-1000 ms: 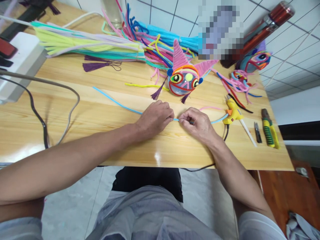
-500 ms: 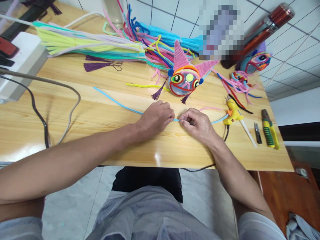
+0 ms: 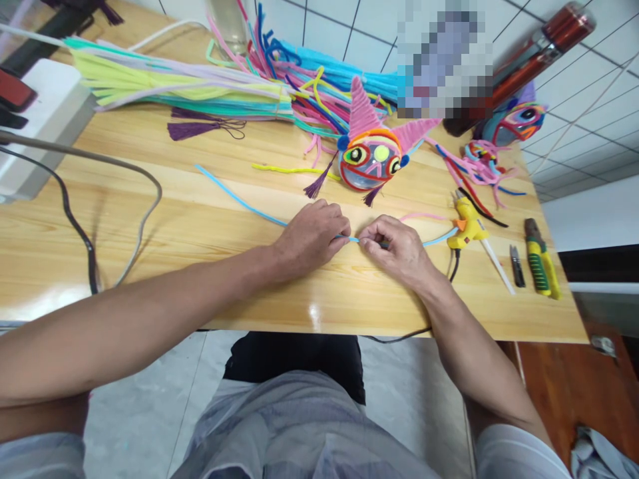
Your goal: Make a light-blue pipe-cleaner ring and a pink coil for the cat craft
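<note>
A long light blue pipe cleaner point(image 3: 234, 196) lies across the wooden table point(image 3: 200, 253). My left hand point(image 3: 312, 236) is closed and pinches it near its middle. My right hand point(image 3: 394, 249) is closed on the same pipe cleaner just to the right, fingertips almost touching the left hand's. The pipe cleaner's right end runs on toward a yellow glue gun point(image 3: 466, 226). A fish-like pipe-cleaner figure point(image 3: 372, 156) with pink fins and big eyes stands just behind my hands.
Bundles of coloured pipe cleaners point(image 3: 200, 90) lie along the back. Purple tassels point(image 3: 192, 126), a loose yellow pipe cleaner point(image 3: 289, 169), another figure point(image 3: 516, 120), green-handled pliers point(image 3: 539, 259) and small snips point(image 3: 516, 266) are on the table. Cables point(image 3: 90, 199) and a white box point(image 3: 44, 126) are at left.
The far left end of the blue pipe cleaner has shifted slightly to the right and back. Both hands stay pinched on it in nearly the same place.
</note>
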Tool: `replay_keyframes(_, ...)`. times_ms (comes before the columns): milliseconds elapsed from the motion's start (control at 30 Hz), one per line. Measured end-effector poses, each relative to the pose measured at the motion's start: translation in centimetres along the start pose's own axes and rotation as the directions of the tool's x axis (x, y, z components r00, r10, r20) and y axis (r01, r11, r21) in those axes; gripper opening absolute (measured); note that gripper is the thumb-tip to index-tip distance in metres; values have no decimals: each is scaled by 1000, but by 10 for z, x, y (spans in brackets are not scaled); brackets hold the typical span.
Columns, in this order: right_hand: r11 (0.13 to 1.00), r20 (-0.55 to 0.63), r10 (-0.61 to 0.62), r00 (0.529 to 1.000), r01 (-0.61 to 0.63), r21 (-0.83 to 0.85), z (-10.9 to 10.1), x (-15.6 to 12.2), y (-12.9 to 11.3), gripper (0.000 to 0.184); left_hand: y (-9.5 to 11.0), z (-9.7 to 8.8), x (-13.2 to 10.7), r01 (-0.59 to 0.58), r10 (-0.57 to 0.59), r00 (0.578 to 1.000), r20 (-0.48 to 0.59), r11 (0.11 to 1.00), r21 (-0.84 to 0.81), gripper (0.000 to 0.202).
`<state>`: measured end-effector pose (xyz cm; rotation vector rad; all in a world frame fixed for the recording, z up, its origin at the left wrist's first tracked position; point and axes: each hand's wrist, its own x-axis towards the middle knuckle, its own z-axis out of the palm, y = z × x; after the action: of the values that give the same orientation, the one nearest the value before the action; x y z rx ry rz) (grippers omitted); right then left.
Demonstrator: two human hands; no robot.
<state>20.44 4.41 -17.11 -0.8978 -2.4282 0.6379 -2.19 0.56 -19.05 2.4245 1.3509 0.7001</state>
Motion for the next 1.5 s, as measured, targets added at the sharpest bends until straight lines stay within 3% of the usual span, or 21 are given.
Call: replay_keyframes(1500, 999, 24, 32, 999, -32, 4, 0, 2, -3, 10, -1, 1, 1, -23, 23, 1000, 4, 1000, 18, 18)
